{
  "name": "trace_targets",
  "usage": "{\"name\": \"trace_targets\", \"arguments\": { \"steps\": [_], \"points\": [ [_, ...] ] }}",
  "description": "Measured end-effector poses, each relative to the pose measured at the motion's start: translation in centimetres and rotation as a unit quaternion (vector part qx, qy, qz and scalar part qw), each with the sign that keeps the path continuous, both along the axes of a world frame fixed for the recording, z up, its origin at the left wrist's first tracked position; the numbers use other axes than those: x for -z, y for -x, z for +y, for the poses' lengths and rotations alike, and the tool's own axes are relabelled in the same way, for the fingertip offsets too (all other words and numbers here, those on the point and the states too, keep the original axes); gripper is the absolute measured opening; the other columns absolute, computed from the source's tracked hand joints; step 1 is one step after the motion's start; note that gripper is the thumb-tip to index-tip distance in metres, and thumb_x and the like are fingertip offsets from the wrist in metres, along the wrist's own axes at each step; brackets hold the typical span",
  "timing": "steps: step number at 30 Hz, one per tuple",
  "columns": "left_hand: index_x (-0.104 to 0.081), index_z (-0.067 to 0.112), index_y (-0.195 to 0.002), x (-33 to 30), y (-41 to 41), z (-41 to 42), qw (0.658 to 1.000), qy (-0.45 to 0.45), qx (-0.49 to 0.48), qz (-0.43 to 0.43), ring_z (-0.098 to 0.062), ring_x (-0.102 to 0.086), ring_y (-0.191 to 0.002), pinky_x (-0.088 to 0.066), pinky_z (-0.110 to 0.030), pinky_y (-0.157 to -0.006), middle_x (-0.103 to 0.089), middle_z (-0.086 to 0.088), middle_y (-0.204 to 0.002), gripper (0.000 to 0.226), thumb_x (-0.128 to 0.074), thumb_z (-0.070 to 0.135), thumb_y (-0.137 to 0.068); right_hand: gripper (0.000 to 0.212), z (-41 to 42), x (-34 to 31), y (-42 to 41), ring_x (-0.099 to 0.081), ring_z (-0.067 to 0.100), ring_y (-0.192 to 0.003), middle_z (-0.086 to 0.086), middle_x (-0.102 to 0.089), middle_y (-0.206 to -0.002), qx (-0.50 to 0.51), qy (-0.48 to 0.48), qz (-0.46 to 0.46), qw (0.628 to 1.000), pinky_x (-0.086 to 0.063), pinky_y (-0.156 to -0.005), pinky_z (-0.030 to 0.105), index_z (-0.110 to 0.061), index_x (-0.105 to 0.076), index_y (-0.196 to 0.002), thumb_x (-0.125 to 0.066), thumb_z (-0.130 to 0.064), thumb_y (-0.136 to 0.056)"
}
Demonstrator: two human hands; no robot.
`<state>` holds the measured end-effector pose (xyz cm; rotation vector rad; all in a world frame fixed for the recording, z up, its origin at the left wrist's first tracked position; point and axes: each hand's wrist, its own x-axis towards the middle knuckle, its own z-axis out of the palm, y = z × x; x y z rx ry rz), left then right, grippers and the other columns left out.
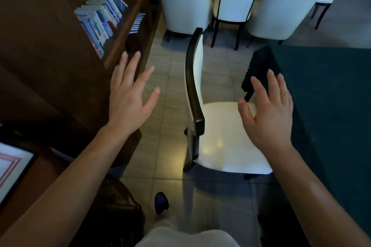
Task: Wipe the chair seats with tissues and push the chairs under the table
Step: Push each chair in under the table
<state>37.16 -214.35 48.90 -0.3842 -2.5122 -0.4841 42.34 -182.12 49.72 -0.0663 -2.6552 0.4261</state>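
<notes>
A chair with a white seat (222, 138) and a dark-framed back (193, 78) stands on the tiled floor, its seat facing a table under a dark green cloth (325, 90) at the right. My left hand (130, 98) hovers with fingers spread, left of the chair back and touching nothing. Over the right side of the seat, my right hand (269, 110) is also raised with fingers spread, holding nothing. No tissue is visible.
A dark wooden bookshelf (60, 50) with books lines the left side. Three white chairs (184, 4) crowd another table at the back. A framed picture (12, 164) lies at lower left. My shoe (161, 202) is on the tiles below the chair.
</notes>
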Motion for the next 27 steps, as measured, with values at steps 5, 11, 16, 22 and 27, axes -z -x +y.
{"name": "trace_targets", "arguments": {
  "steps": [5,11,16,22,27],
  "points": [
    [-0.053,0.017,-0.147,-0.9,7.5,-1.7,0.997,0.033,0.065,-0.012,-0.030,-0.009,-0.159,-0.013,-0.055,-0.128,-0.023,-0.009,-0.169,0.055,-0.046,0.048,-0.101,0.062,-3.5,-0.4,5.1,-0.012,0.034,-0.159,0.015,-0.025,-0.169,0.027,-0.059,-0.004,0.998,-0.014,-0.127,0.056,-0.018,-0.047,-0.152,-0.037,-0.052,-0.101],
    [-0.048,0.020,-0.150,-1.6,15.7,-1.2,0.989,0.070,0.131,-0.005,-0.030,-0.006,-0.160,-0.013,-0.055,-0.128,-0.019,-0.008,-0.171,0.056,-0.044,0.050,-0.102,0.060,-3.6,-0.5,11.0,-0.002,0.034,-0.160,0.012,-0.017,-0.172,0.029,-0.210,-0.103,0.972,-0.012,-0.128,0.059,-0.027,-0.043,-0.154,-0.036,-0.058,-0.104],
    [-0.048,0.020,-0.151,-1.3,22.2,0.4,0.981,0.081,0.176,0.001,-0.029,-0.005,-0.160,-0.009,-0.053,-0.128,-0.017,-0.008,-0.171,0.057,-0.043,0.050,-0.103,0.058,-2.8,-0.1,15.4,-0.003,0.035,-0.160,0.011,-0.017,-0.172,0.023,-0.269,-0.103,0.957,-0.016,-0.126,0.062,-0.032,-0.047,-0.151,-0.032,-0.062,-0.103],
    [-0.050,0.021,-0.149,-0.7,28.4,1.9,0.970,0.081,0.230,0.002,-0.028,-0.007,-0.159,-0.010,-0.053,-0.128,-0.020,-0.007,-0.170,0.056,-0.042,0.051,-0.103,0.061,-2.7,0.7,19.8,0.000,0.035,-0.160,0.010,-0.014,-0.172,0.070,-0.253,-0.142,0.954,-0.013,-0.126,0.063,-0.030,-0.046,-0.152,-0.031,-0.064,-0.103],
    [-0.050,0.022,-0.150,-0.4,33.4,3.1,0.956,0.074,0.285,-0.017,-0.026,-0.005,-0.160,-0.010,-0.054,-0.128,-0.020,-0.005,-0.170,0.056,-0.038,0.052,-0.104,0.063,-3.7,1.1,21.7,0.001,0.034,-0.160,0.009,-0.013,-0.173,0.115,-0.235,-0.165,0.951,-0.012,-0.127,0.063,-0.034,-0.046,-0.152,-0.021,-0.065,-0.103]
  ]
}}
